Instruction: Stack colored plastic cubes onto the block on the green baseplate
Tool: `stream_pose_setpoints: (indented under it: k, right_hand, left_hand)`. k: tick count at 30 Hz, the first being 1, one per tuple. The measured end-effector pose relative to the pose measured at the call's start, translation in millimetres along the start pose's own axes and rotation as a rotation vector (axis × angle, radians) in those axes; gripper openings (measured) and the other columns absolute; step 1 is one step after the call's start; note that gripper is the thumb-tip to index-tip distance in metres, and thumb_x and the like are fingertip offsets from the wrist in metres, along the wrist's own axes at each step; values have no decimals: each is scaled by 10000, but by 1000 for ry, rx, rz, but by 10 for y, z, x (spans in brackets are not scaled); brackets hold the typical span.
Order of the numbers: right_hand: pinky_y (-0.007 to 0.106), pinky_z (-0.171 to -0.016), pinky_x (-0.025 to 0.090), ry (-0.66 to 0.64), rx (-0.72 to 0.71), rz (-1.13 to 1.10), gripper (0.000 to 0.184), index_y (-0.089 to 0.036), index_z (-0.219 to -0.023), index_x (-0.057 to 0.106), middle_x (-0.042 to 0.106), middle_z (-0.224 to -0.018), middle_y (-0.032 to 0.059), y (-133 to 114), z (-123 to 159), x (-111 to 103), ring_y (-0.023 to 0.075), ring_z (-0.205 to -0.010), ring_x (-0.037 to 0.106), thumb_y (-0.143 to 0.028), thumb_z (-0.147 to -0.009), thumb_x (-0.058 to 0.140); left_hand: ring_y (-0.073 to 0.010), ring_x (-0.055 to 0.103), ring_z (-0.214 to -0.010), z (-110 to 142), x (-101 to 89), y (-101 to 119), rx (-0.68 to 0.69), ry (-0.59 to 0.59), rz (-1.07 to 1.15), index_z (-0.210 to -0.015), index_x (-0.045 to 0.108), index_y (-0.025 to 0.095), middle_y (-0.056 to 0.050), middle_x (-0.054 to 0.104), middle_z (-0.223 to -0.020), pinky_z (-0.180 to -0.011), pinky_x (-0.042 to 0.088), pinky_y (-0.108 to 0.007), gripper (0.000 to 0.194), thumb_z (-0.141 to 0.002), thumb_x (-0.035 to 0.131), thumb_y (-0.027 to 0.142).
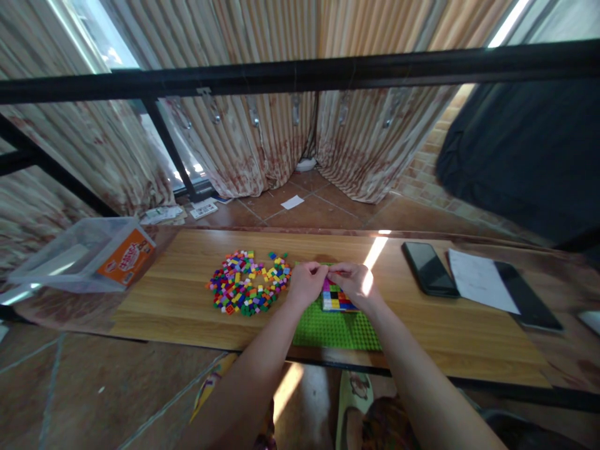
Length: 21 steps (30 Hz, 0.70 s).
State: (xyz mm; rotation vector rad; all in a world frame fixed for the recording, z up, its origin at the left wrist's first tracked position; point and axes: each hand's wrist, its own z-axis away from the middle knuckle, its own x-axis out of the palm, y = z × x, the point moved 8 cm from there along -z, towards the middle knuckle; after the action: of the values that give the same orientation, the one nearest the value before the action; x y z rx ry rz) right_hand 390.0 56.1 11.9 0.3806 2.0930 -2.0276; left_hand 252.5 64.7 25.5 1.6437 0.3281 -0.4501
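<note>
My left hand is closed in a pinch at the far left corner of a block of coloured toy bricks. Whatever its fingertips hold is hidden. Close beside it, my right hand pinches over the block's far edge, with a small red toy brick showing at the fingertips. The block stands on a green studded baseplate, and both hands partly cover it. Left of the baseplate lies a loose pile of small bricks in many colours.
The wooden tabletop carries a black phone, a white paper sheet and another dark flat device on the right. A clear plastic box with an orange label stands far left. A black rail crosses beyond the table.
</note>
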Motion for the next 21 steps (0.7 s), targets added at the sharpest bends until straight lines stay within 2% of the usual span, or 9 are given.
stream_pose_setpoints:
  k: [4,7,10,13,15,18,21]
  right_hand:
    - [323,-677,563,13,22,-12,327,-173,-877,751,749,-820,72,-15,33,-58,203,-715,694,-426,-670,728]
    - [351,-729,560,139,-15,9,324,-166,-883,744,746,-870,90,-98,55,-224,214,-778,690,-430,-702,702]
    - [376,-786,544,287,-118,-24,275,-158,-836,735,741,-862,94,-266,100,-373,216,-819,681,-408,-743,669]
    - [347,-744,537,383,-251,-42,219,-171,-833,723,729,-830,69,-489,201,-367,187,-772,666,-368,-787,639]
    - [308,-698,525,359,-349,14,178,-194,-846,718,714,-813,45,-657,287,-212,162,-733,648,-338,-818,617]
    - [275,-700,499,116,-470,172,168,-222,-893,714,695,-834,32,-837,404,262,147,-744,634,-272,-878,555]
    - [258,-722,475,-91,-469,348,197,-216,-904,710,683,-878,39,-825,490,694,151,-792,632,-198,-898,513]
  left_hand:
    - [-132,556,-591,12,-19,-57,-18,-3,27,-723,716,116,-22,654,-611,-570,392,-238,402,-884,457,376]
    - [-130,593,-616,-19,-119,-142,-64,26,133,-847,721,114,-50,701,-731,-594,436,-236,425,-910,401,386]
    - [-122,604,-610,-62,-330,-213,-105,111,230,-889,715,119,-75,714,-810,-586,453,-229,417,-901,415,408]
    - [-114,591,-582,-69,-613,-259,-147,244,319,-889,709,116,-82,708,-806,-547,439,-217,411,-882,443,429]
    - [-107,581,-570,-48,-798,-270,-161,332,377,-894,704,115,-80,704,-802,-536,432,-210,408,-874,454,436]
    - [-104,577,-577,-6,-1013,-267,-145,422,423,-866,700,118,-70,694,-775,-538,431,-203,402,-855,481,455]
    - [-104,572,-572,20,-1116,-276,-118,445,423,-824,696,119,-59,682,-734,-536,427,-204,406,-834,505,478]
